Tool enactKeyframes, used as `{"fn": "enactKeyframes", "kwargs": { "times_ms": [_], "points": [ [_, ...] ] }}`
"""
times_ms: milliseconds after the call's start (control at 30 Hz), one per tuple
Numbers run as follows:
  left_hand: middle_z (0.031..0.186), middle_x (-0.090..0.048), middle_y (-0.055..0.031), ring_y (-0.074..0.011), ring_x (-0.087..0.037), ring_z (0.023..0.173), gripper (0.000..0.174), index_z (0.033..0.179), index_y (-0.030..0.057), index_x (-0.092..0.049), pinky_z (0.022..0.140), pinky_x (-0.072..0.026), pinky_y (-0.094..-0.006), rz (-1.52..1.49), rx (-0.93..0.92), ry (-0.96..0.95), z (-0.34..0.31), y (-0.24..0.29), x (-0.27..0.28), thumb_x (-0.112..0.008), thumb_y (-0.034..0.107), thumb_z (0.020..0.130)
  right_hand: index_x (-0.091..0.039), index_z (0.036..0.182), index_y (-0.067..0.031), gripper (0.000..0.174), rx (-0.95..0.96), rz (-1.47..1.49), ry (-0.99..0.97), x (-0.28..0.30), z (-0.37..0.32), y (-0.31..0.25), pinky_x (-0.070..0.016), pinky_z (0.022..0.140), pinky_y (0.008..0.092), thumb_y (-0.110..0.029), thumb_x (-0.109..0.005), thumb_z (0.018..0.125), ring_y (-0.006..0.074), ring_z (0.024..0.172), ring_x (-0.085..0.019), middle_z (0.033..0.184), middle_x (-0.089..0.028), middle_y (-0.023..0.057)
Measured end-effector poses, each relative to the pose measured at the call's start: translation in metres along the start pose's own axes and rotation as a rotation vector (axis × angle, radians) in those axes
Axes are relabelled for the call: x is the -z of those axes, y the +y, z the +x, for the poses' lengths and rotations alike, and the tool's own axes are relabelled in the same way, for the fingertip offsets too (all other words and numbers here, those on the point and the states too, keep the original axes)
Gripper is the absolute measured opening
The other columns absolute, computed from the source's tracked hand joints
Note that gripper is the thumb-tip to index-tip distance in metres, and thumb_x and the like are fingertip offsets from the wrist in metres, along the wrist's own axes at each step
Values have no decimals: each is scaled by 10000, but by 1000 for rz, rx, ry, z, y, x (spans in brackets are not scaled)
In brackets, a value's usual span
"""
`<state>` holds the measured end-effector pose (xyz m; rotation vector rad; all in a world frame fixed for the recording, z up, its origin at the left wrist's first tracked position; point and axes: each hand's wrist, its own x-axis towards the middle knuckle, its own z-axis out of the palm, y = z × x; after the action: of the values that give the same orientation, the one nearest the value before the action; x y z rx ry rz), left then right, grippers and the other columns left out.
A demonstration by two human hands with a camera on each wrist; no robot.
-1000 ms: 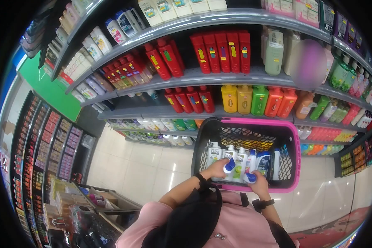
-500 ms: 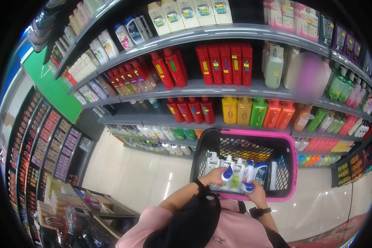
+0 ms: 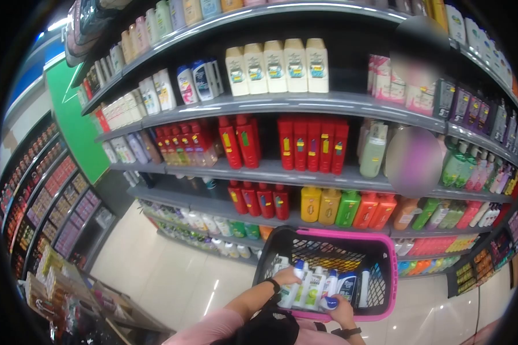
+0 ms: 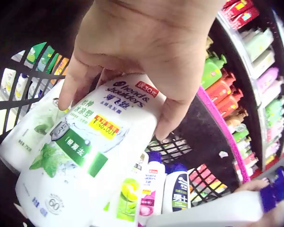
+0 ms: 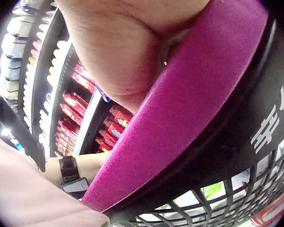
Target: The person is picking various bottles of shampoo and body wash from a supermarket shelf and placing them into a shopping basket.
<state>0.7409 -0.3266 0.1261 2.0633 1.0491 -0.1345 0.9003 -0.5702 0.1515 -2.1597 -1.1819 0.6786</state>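
Observation:
My left hand (image 3: 286, 276) grips a white Head & Shoulders shampoo bottle (image 4: 87, 137) near its top, with fingers and thumb on either side. The bottle is tilted inside the shopping basket (image 3: 393, 270), beside another white bottle (image 4: 38, 125). My right hand (image 3: 343, 311) holds a second white bottle (image 4: 217, 208) by its blue-capped end (image 3: 329, 303), over the near side of the basket. Several shampoo bottles stand in the basket, among them a dark blue and white one (image 3: 345, 286). In the right wrist view the pink rim (image 5: 180, 104) hides the fingers of my right hand.
Shelves (image 3: 224, 108) of shampoo curve across the front, with red bottles (image 3: 311, 146) and white bottles (image 3: 276, 69). A slim white bottle (image 3: 364, 288) leans at the basket's right end. Tiled floor (image 3: 149, 259) shows to the left, near another stocked rack (image 3: 46, 195).
The head view has tilted up, so shelves and basket sit lower in it. My left hand has moved its bottle farther into the basket's left part. My right hand stays near the front rim.

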Motion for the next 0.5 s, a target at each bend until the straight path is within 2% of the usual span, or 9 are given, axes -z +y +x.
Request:
{"fn": "enactKeyframes", "kwargs": {
  "times_ms": [67, 100, 200, 300, 367, 400, 433, 467, 500],
  "points": [
    [1096, -600, -271, -362, -595, 1019, 772, 1142, -93, -519, 863, -476, -386, -111, 37, -29, 23, -38, -13, -762, 430, 630, -596, 1060, -134, 552, -22, -2, 13, -1, 3, 0, -507, 776, 375, -187, -815, 556, 309, 911, -635, 966, -670, 114],
    [1131, -583, -278, -362, -588, 1045, 889, 1191, -150, -451, 892, -468, -376, -33, 107, -25, 41, -66, -28, -737, 501, 657, -598, 1059, -142, 545, -21, -20, 1, -3, 3, 3, -506, 776, 374, -200, -813, 561, 309, 909, -634, 963, -668, 113],
    [1145, -596, -224, -323, -596, 1047, 1019, 1280, -132, -349, 907, -462, -357, -50, 219, 79, 38, -72, -37, -724, 565, 639, -602, 1056, -157, 533, -24, -44, -1, -6, 3, 8, -504, 775, 376, -221, -809, 569, 309, 903, -633, 961, -664, 112],
    [1225, -538, -250, -335, -550, 1126, 1102, 1313, -149, -263, 957, -429, -365, 30, 325, -8, 38, -71, -39, -697, 617, 651, -603, 1053, -161, 526, -27, -54, -13, -6, 1, 8, -505, 777, 381, -223, -806, 572, 310, 904, -633, 974, -660, 116],
    [1300, -453, -288, -354, -476, 1212, 1160, 1346, -150, -195, 1009, -380, -372, 126, 339, -200, 51, -90, -48, -666, 660, 661, -602, 1059, -156, 536, 12, -47, 5, -11, 9, 13, -505, 780, 386, -232, -807, 570, 310, 905, -633, 977, -660, 117],
    [1372, -363, -309, -375, -419, 1258, 1304, 1402, -121, 56, 1066, -313, -335, 81, 330, -246, 44, -83, -43, -680, 651, 651, -602, 1059, -156, 536, -5, -54, -3, -13, 10, 16, -505, 780, 386, -232, -807, 570, 310, 905, -633, 977, -660, 117],
    [1426, -272, -302, -362, -357, 1301, 1298, 1399, -127, 36, 1087, -286, -328, 156, 289, -348, 26, -68, -37, -668, 668, 652, -600, 1071, -144, 541, 10, -56, 8, -16, 3, 18, -506, 780, 387, -246, -801, 579, 313, 905, -632, 972, -660, 123],
    [1445, -236, -292, -352, -347, 1303, 1255, 1419, -89, -3, 1100, -264, -320, 126, 317, -268, 28, -77, -45, -667, 658, 660, -599, 1082, -131, 548, 24, -58, 19, -20, 1, 20, -507, 779, 387, -260, -795, 588, 316, 905, -632, 967, -661, 129],
    [1422, -273, -301, -359, -382, 1273, 1144, 1419, -57, -169, 1095, -272, -324, 45, 153, -110, 43, -97, -53, -667, 646, 667, -598, 1091, -111, 549, 60, -77, 63, -20, 11, 19, -511, 768, 399, -255, -785, 595, 325, 884, -634, 954, -663, 135]
  ]
}}
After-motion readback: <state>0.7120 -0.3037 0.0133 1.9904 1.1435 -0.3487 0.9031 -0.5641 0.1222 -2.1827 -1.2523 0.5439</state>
